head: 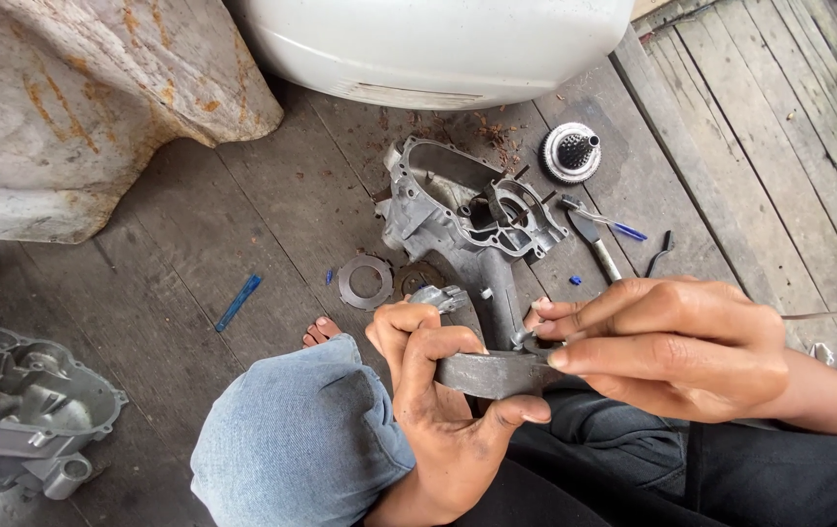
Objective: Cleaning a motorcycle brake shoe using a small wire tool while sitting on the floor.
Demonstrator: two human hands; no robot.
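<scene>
1. The left hand (438,390) grips a curved grey metal shoe (492,374) above the lap.
2. The right hand (677,346) pinches a small fitting (524,337) at its top edge; judged mid-assembly.
3. Seating it needs fine alignment.
4. An engine casing (467,210) lies on the wooden floor (243,215) beyond.

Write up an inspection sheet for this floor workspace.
Surface: worn wooden plank floor, reddish debris near the casing.
Job's things: curved grey metal piece held in both hands.
Clutter: open engine casing, toothed gear, flat ring, blue strip, hand tools.
Grips: left hand clasps the piece; right hand pinches its top edge.
Cables: nothing seen.
Surroundings: white body panel, second casing, denim knee.
</scene>
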